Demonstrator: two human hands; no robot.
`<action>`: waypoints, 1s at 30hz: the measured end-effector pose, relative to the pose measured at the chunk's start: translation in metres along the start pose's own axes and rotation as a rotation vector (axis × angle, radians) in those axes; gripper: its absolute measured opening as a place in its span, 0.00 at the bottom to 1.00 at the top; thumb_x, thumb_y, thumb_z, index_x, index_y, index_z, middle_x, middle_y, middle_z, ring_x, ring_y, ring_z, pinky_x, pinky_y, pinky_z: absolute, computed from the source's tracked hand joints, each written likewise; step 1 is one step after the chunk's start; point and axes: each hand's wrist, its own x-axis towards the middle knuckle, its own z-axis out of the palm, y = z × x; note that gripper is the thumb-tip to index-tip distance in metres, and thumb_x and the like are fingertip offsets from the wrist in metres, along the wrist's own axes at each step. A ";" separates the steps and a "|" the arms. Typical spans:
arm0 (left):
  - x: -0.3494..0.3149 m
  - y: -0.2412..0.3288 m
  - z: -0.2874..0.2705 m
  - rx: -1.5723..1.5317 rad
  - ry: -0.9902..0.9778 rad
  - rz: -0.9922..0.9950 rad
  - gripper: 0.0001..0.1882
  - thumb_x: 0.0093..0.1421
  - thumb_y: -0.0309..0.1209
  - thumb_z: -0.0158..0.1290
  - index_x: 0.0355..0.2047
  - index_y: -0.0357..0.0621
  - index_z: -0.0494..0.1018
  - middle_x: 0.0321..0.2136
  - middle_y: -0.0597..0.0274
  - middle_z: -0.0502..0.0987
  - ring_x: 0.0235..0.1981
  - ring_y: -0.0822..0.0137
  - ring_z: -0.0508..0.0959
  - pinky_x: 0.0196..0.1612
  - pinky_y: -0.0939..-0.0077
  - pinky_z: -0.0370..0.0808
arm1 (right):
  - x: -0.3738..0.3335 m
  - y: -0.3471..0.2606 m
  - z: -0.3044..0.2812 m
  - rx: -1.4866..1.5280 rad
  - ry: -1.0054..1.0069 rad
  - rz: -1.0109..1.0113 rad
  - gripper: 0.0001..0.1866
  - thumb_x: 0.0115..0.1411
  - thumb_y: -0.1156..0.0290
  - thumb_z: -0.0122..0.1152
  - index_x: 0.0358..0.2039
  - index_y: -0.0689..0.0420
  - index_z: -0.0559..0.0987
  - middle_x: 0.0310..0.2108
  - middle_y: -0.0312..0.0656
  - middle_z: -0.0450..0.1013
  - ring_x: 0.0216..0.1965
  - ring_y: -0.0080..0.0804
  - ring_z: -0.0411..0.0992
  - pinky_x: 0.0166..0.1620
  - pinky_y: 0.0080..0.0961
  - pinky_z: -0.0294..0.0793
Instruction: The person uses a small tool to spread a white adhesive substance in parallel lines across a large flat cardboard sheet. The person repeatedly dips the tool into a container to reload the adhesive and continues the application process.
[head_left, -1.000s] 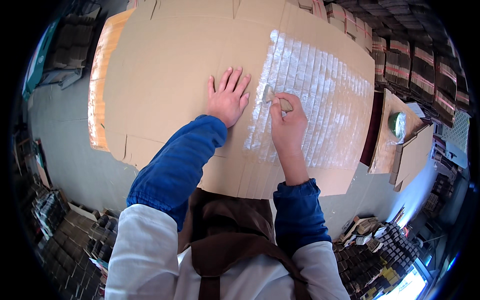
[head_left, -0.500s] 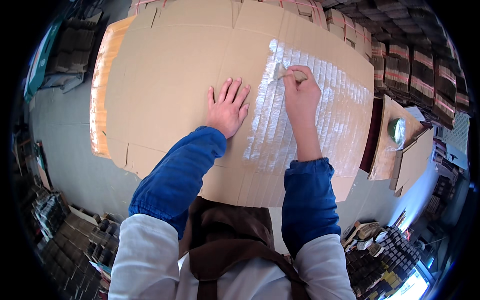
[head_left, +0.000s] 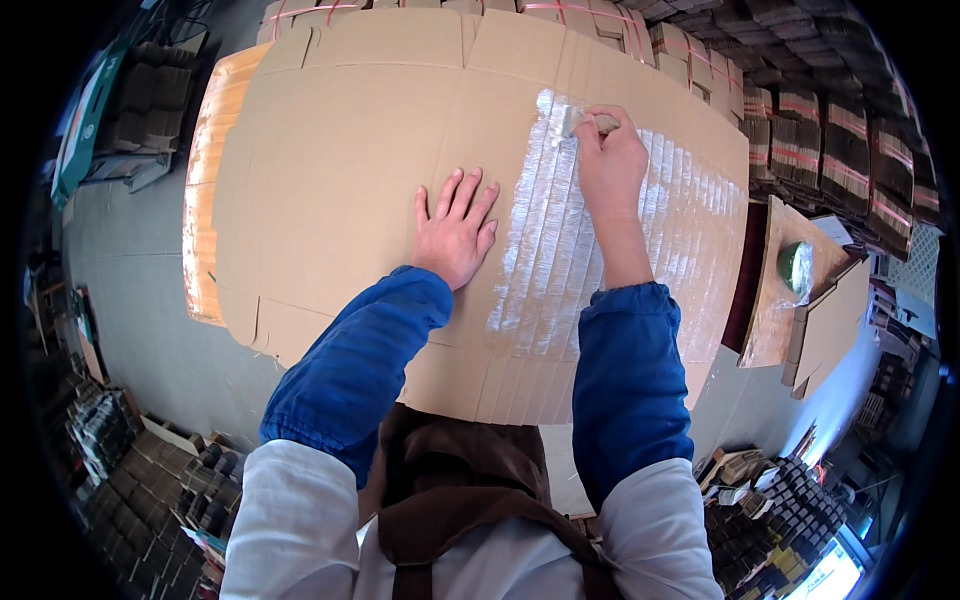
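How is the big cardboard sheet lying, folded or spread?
Spread: the cardboard sheet lies flat, its broad face up, and the left hand rests on it with fingers splayed.

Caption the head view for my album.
Right hand holds a flat brush to a white-streaked cardboard sheet, left hand flat on it.

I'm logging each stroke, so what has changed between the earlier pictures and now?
The right hand has moved the brush away from the person and slightly rightward, toward the far end of the shiny patch. Nothing was taken hold of or let go: the right hand's grip on the brush stays, and the left hand still rests flat on the cardboard sheet.
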 end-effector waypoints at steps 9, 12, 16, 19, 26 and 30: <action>-0.002 -0.002 0.007 0.062 0.019 0.007 0.26 0.68 0.42 0.44 0.66 0.60 0.62 0.70 0.66 0.55 0.71 0.59 0.52 0.67 0.34 0.47 | -0.069 0.013 -0.077 -0.067 -0.018 0.153 0.07 0.61 0.69 0.60 0.38 0.56 0.80 0.27 0.47 0.77 0.27 0.43 0.75 0.33 0.33 0.74; 0.000 0.002 0.012 0.068 0.034 0.024 0.26 0.68 0.42 0.44 0.66 0.60 0.61 0.70 0.66 0.55 0.71 0.59 0.52 0.67 0.34 0.47 | -0.144 0.017 -0.082 -0.028 -0.140 0.180 0.08 0.60 0.70 0.61 0.40 0.55 0.79 0.26 0.48 0.76 0.27 0.42 0.76 0.33 0.31 0.74; -0.004 -0.002 0.015 0.082 0.055 0.029 0.26 0.68 0.43 0.44 0.66 0.61 0.61 0.70 0.66 0.56 0.71 0.59 0.53 0.67 0.34 0.48 | -0.194 0.073 -0.150 -0.297 0.039 0.253 0.07 0.61 0.71 0.61 0.40 0.57 0.79 0.27 0.50 0.77 0.27 0.39 0.76 0.33 0.30 0.74; -0.002 -0.004 0.014 0.048 0.066 0.028 0.26 0.68 0.43 0.44 0.66 0.60 0.61 0.69 0.65 0.56 0.71 0.59 0.52 0.67 0.33 0.47 | -0.224 0.058 -0.200 -0.237 0.097 0.322 0.07 0.63 0.72 0.61 0.40 0.60 0.79 0.27 0.45 0.78 0.27 0.29 0.76 0.33 0.25 0.74; -0.008 -0.010 -0.003 -0.068 0.059 0.084 0.24 0.69 0.40 0.44 0.65 0.56 0.62 0.70 0.62 0.56 0.72 0.58 0.52 0.67 0.32 0.47 | -0.279 0.050 -0.209 0.220 0.123 0.386 0.08 0.63 0.74 0.63 0.41 0.62 0.78 0.31 0.38 0.79 0.32 0.19 0.75 0.36 0.18 0.75; -0.062 0.001 -0.014 -0.027 0.063 -0.003 0.22 0.69 0.36 0.45 0.63 0.55 0.64 0.69 0.61 0.56 0.71 0.57 0.52 0.66 0.31 0.48 | -0.289 0.041 -0.196 0.220 0.027 0.398 0.09 0.62 0.73 0.65 0.42 0.60 0.79 0.33 0.39 0.79 0.34 0.19 0.75 0.36 0.18 0.75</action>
